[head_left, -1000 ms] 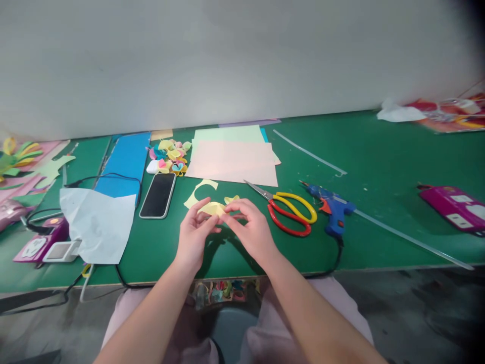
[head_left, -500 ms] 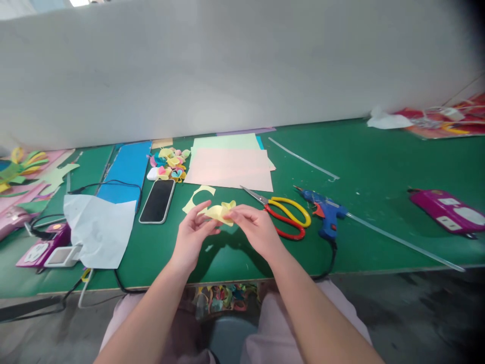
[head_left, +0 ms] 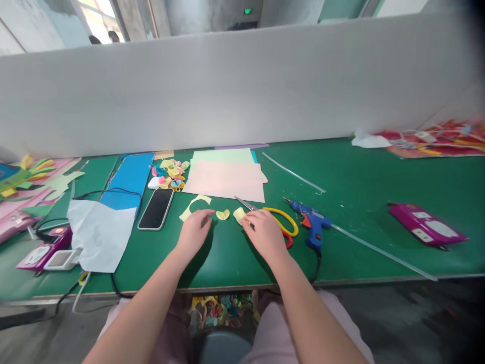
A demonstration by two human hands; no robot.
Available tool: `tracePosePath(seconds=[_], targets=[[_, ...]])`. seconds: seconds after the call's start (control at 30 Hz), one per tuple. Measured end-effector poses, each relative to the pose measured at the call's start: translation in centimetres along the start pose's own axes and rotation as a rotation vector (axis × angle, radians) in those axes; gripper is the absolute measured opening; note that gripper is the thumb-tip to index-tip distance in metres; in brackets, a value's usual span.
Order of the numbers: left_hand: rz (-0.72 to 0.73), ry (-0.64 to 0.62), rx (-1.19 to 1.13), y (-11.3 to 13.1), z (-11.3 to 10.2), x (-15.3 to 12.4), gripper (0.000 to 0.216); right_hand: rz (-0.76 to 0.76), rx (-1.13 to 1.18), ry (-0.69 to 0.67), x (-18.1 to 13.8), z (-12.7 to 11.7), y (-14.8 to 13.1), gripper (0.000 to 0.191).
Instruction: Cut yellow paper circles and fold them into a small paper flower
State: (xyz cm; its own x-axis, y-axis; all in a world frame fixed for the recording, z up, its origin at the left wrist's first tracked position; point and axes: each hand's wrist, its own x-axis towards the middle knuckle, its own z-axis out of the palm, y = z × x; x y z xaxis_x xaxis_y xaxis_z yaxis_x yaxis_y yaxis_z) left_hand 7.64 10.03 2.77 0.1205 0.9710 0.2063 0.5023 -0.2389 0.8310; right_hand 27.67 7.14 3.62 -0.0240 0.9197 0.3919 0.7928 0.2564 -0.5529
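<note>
Between my hands, a small yellow paper heart (head_left: 223, 215) lies on the green table. My left hand (head_left: 194, 231) is just left of it, fingers apart and holding nothing. My right hand (head_left: 265, 232) pinches a curled yellow paper piece (head_left: 239, 215) low over the table. Beyond my left hand is a yellow paper offcut (head_left: 189, 207) with a round cut-out. Scissors (head_left: 284, 220) with yellow and red handles lie beside my right hand, partly hidden by it.
Pink and pale green paper sheets (head_left: 227, 179) lie ahead. A phone (head_left: 156, 209) and a pile of small paper pieces (head_left: 168, 172) are on the left. A blue glue gun (head_left: 312, 222) with a long glue stick lies right. A grey partition (head_left: 242, 96) stands behind.
The yellow heart, held between both hands before, now lies on the table. My left hand has let go, and my hands have moved apart. The camera has tilted up.
</note>
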Motion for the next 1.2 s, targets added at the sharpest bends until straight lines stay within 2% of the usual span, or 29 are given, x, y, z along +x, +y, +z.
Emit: tracePosePath(seconds=[0.13,0.3,0.43,0.53,0.6,0.67,0.73,0.87,0.97,1.2], targets=[[0.05,-0.016,0.228,0.6,1.2,0.7,0.012,0.008,0.002,-0.02,-0.2,-1.1,0.3,0.019],[0.076,0.018,0.449,1.7,2.7,0.8,0.023,0.12,-0.024,0.001,0.0,-3.3,1.8,0.023],[0.237,-0.021,0.545,1.8,2.6,1.2,0.024,0.232,-0.07,-0.016,0.0,-4.9,3.1,0.022],[0.385,-0.104,0.6,1.0,1.9,1.5,0.038,0.382,-0.116,0.015,-0.4,-6.9,4.1,0.025],[0.461,-0.161,0.623,0.4,1.6,1.7,0.042,0.551,-0.167,0.043,-0.9,-8.4,5.1,0.035],[0.518,-0.203,0.63,-0.3,1.4,1.9,0.045,0.682,-0.188,0.03,-1.4,-9.7,6.4,0.04],[0.545,-0.218,0.627,-0.8,1.3,2.1,0.045,0.748,-0.161,-0.02,-1.8,-10.5,7.7,0.042],[0.53,-0.227,0.581,-1.3,1.4,2.8,0.032,0.83,-0.11,-0.07,-2.4,-11.0,9.4,0.043],[0.467,-0.195,0.512,-1.2,1.4,3.0,0.021,0.887,-0.076,-0.097,-2.9,-11.1,9.8,0.044],[0.226,0.043,0.187,0.7,1.1,1.3,0.015,0.95,-0.101,-0.172,-3.5,-11.5,9.4,0.048]])
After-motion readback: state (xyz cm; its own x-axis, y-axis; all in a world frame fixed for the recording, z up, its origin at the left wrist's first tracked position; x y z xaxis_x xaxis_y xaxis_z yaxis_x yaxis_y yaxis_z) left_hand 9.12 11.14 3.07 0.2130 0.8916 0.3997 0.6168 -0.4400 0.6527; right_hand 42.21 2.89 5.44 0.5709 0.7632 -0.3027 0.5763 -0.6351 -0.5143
